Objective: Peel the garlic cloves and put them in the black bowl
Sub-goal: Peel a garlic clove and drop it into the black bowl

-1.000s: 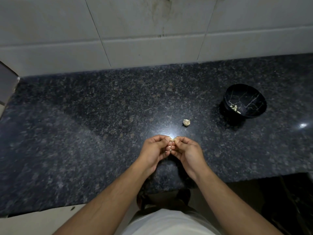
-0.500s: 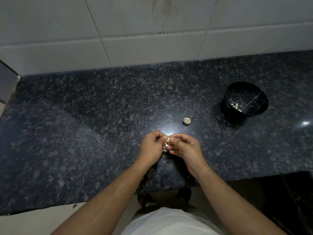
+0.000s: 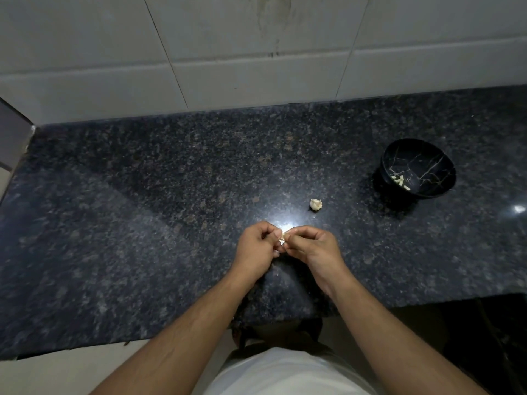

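Note:
My left hand [image 3: 256, 249] and my right hand [image 3: 312, 248] meet fingertip to fingertip over the dark granite counter [image 3: 142, 223]. Both pinch a small pale garlic clove [image 3: 283, 236] between them; the fingers hide most of it. A piece of garlic bulb [image 3: 315, 204] lies on the counter just beyond my right hand. The black bowl [image 3: 417, 169], veined with gold lines, stands at the right and holds several peeled cloves [image 3: 400, 181].
A white tiled wall [image 3: 256, 52] backs the counter. The counter's front edge runs under my forearms, with floor and a dark gap below at the right. A grey wall corner [image 3: 14, 141] juts in at the far left.
My hands have stayed together on the clove, with the fingers shifting slightly as they work its skin. The view has tilted a little.

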